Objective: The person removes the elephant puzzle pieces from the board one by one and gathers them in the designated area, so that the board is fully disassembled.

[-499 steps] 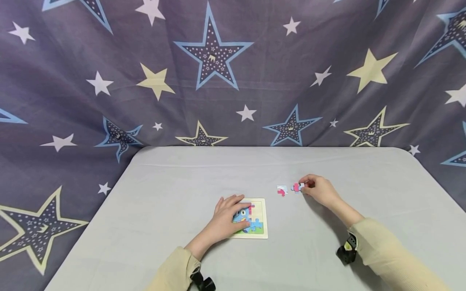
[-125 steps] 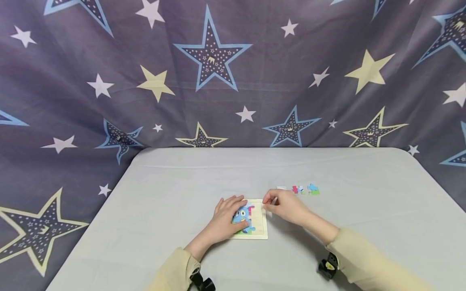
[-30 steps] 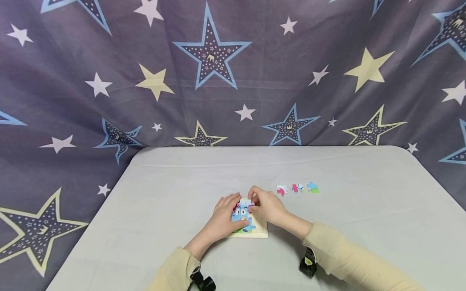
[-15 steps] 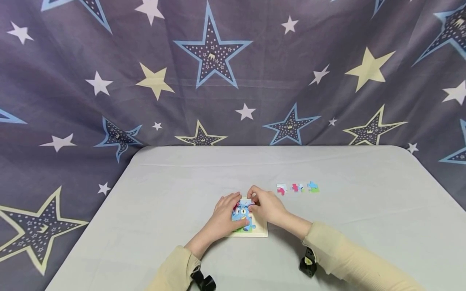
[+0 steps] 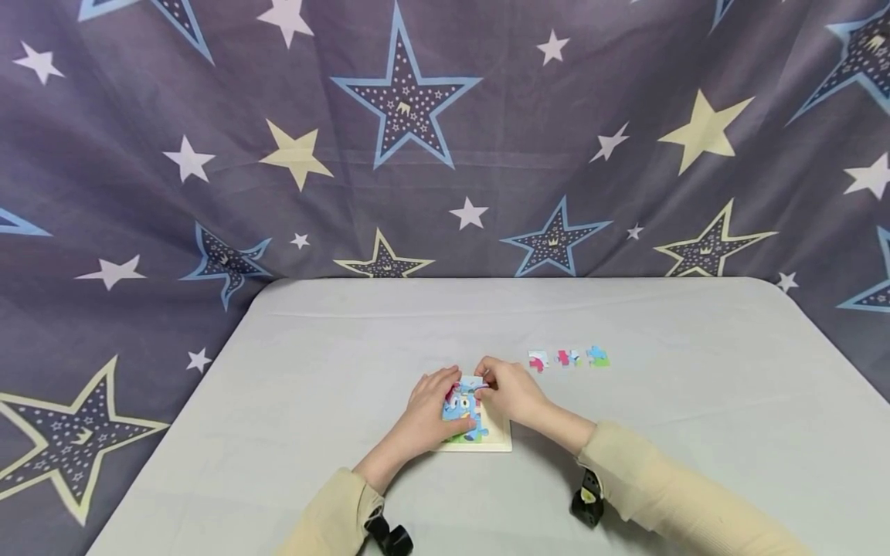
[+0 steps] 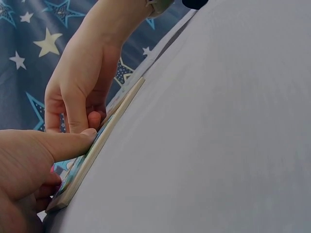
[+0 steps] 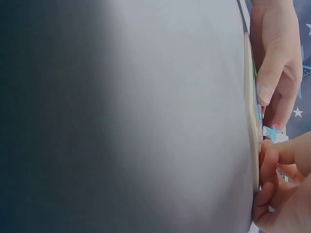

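A small jigsaw puzzle board (image 5: 497, 447) with a pale frame lies on the table, partly filled with a blue cartoon figure; its right side shows bare wood. My left hand (image 5: 417, 421) rests across the board's left part, thumb pressing on the blue pieces and fingers at the upper left. At the upper edge, my right hand (image 5: 514, 392) pinches a light blue and white puzzle piece (image 5: 472, 383) between thumb and index finger. The left wrist view shows the left thumb lying flat over the board's edge (image 6: 104, 138). The left hand hides the board's left side.
Three loose puzzle pieces lie in a row right of and beyond the board: a white and pink one (image 5: 538, 361), a pink and blue one (image 5: 567, 357), and a blue and green one (image 5: 597, 356). A star-patterned curtain (image 5: 445, 154) hangs behind the grey-covered table (image 5: 348, 324).
The blue and green piece has left the board and joined the row. My right hand came back to the board's upper edge and its piece now looks slightly raised. The left hand stayed.
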Available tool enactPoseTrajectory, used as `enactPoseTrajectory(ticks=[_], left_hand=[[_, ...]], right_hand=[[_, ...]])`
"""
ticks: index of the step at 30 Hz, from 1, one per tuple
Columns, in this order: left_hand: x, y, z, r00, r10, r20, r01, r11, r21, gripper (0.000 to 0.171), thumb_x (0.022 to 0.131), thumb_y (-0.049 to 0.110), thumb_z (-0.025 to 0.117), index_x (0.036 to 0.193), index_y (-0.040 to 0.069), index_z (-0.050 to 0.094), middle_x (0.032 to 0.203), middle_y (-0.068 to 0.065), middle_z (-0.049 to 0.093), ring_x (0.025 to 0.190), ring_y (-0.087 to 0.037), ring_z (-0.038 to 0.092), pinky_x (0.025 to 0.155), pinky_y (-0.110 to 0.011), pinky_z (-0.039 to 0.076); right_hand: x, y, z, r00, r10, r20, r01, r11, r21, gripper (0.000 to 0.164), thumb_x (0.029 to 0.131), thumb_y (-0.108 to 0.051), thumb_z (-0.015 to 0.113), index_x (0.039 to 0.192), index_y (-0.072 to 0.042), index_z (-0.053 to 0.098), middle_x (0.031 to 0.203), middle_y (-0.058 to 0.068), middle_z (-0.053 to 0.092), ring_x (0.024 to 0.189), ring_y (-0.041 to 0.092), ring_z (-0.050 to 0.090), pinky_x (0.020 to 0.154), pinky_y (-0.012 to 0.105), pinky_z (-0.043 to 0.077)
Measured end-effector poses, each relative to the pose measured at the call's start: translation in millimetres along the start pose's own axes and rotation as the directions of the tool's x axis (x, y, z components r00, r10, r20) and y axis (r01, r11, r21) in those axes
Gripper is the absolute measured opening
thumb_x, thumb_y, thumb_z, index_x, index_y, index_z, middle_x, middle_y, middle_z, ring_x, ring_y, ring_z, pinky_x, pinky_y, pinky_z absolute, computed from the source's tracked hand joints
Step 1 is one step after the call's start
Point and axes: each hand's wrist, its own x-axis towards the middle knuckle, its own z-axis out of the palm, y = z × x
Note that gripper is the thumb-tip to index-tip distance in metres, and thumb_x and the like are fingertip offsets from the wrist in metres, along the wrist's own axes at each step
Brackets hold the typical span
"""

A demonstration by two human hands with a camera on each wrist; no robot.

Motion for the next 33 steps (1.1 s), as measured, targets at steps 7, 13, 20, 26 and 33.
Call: enactPoseTrajectory(ticks=[7, 13, 20, 26, 33], left_hand=[[0.2, 0.5, -0.5, 1.0, 0.001, -0.007, -0.001, 1.0, 0.0, 0.077, 0.076, 0.033, 0.071, 0.135, -0.003, 0.038, 0.142, -0.016, 0.035, 0.134, -0.03, 0.026, 0.111, -0.049, 0.01], [-0.2, 1.9, -0.4, 1.0, -0.016, -0.002, 0.016, 1.0, -0.005, 0.076, 0.077, 0.034, 0.071, 0.135, -0.001, 0.038, 0.143, -0.015, 0.034, 0.135, -0.029, 0.025, 0.112, -0.048, 0.009], [-0.5, 2.4, -0.2, 1.0, -0.014, -0.005, 0.014, 1.0, 0.0, 0.075, 0.077, 0.034, 0.071, 0.135, -0.001, 0.039, 0.143, -0.015, 0.035, 0.134, -0.029, 0.026, 0.111, -0.049, 0.01], [-0.4, 1.6, 0.2, 1.0, -0.009, -0.007, 0.009, 1.0, 0.003, 0.074, 0.077, 0.034, 0.071, 0.134, -0.001, 0.039, 0.142, -0.015, 0.035, 0.134, -0.029, 0.026, 0.111, -0.049, 0.011], [-0.7, 1.9, 0.7, 1.0, -0.016, -0.007, 0.016, 1.0, -0.004, 0.075, 0.076, 0.034, 0.071, 0.134, -0.001, 0.039, 0.143, -0.015, 0.035, 0.135, -0.029, 0.026, 0.111, -0.048, 0.01]], right_hand=[[0, 4, -6, 0.998, 0.033, 0.053, -0.038, 0.996, 0.087, 0.02, 0.074, -0.01, 0.074, 0.087, -0.011, 0.059, 0.071, -0.004, 0.058, 0.067, 0.01, 0.053, 0.064, 0.027, 0.046], [-3, 12, -13, 0.996, 0.045, 0.076, -0.055, 0.99, 0.132, 0.021, 0.073, -0.01, 0.075, 0.087, -0.012, 0.059, 0.07, -0.003, 0.057, 0.064, 0.011, 0.051, 0.06, 0.024, 0.043], [-9, 19, -23, 0.996, 0.061, 0.067, -0.073, 0.978, 0.195, 0.02, 0.074, -0.008, 0.073, 0.088, -0.009, 0.058, 0.068, 0.0, 0.057, 0.053, 0.011, 0.051, 0.049, 0.023, 0.044], [-13, 24, -30, 0.996, 0.067, 0.06, -0.077, 0.981, 0.178, 0.014, 0.079, -0.006, 0.067, 0.09, -0.009, 0.059, 0.073, 0.001, 0.061, 0.055, 0.012, 0.054, 0.05, 0.023, 0.045], [-17, 30, -38, 0.998, 0.054, 0.042, -0.062, 0.977, 0.203, 0.017, 0.08, -0.003, 0.064, 0.096, -0.009, 0.059, 0.073, 0.003, 0.061, 0.054, 0.014, 0.054, 0.05, 0.025, 0.046]])
